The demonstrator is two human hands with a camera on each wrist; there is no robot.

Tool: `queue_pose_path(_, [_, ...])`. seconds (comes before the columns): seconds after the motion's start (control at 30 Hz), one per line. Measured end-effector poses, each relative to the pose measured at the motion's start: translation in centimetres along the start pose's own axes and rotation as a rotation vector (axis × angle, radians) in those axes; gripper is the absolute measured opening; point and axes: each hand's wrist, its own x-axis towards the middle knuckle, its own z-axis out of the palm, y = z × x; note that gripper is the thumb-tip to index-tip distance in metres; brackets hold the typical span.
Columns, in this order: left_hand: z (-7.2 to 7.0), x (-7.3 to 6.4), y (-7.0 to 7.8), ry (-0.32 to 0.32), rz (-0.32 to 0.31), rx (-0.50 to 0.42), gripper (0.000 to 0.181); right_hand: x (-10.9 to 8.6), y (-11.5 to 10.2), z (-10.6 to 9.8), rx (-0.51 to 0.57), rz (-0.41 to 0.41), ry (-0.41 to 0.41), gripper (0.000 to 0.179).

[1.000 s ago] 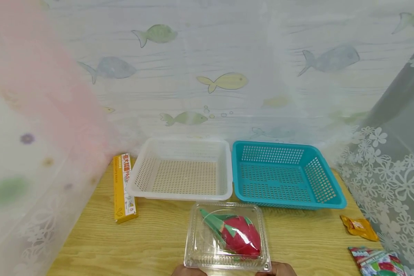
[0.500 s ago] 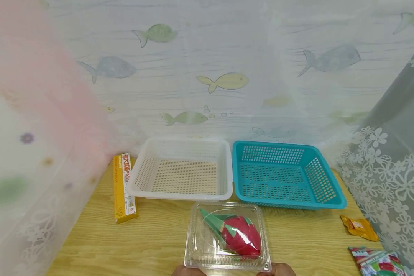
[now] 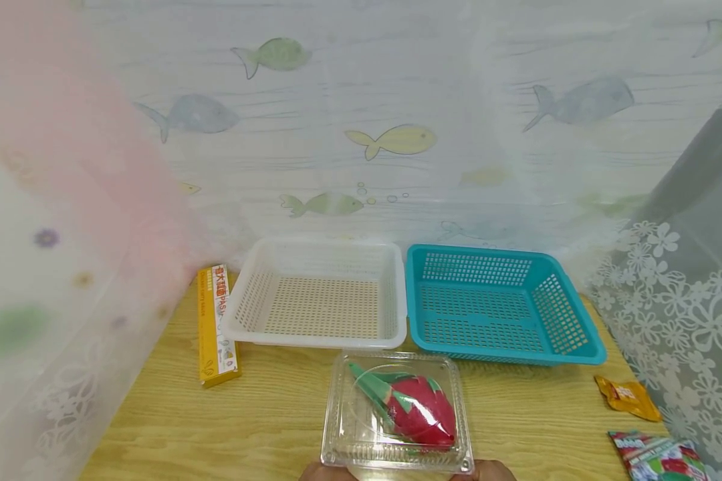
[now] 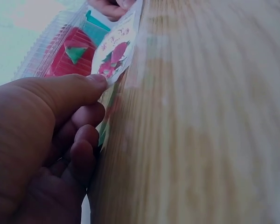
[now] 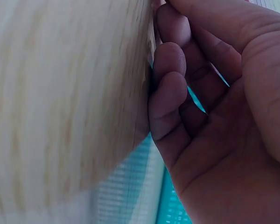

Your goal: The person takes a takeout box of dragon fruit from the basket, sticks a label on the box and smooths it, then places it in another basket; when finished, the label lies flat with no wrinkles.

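Observation:
A clear plastic clamshell box stands at the table's front edge in the head view. Inside it lies a red dragon fruit with green leaf tips, either real or a model. My left hand and right hand are low at the box's near corners, mostly cut off by the frame. In the left wrist view, my left hand pinches a white label printed with a dragon fruit and writing. Its far end is pinched by the right hand. Curled fingers of the right hand fill the right wrist view.
Behind the box sit a white basket and a teal basket, side by side. A yellow pasta box lies at the left. Toward the right edge are an orange packet and a red-and-green pouch. Sheer curtains enclose the table.
The head view has shifted very slightly. Both hands and the box stay in place.

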Motion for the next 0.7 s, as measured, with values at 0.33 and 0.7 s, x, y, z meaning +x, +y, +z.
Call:
queue_pose_path(0.33, [-0.1, 0.0, -0.4, -0.003, 0.064, 0.005, 0.005, 0.1, -0.2, 0.0, -0.047, -0.061, 0.002, 0.017])
queue_pose_path(0.7, [-1.0, 0.5, -2.0, -0.044, 0.404, 0.186, 0.004, -0.1, 0.7, -0.1, 0.012, -0.174, -0.034, 0.018])
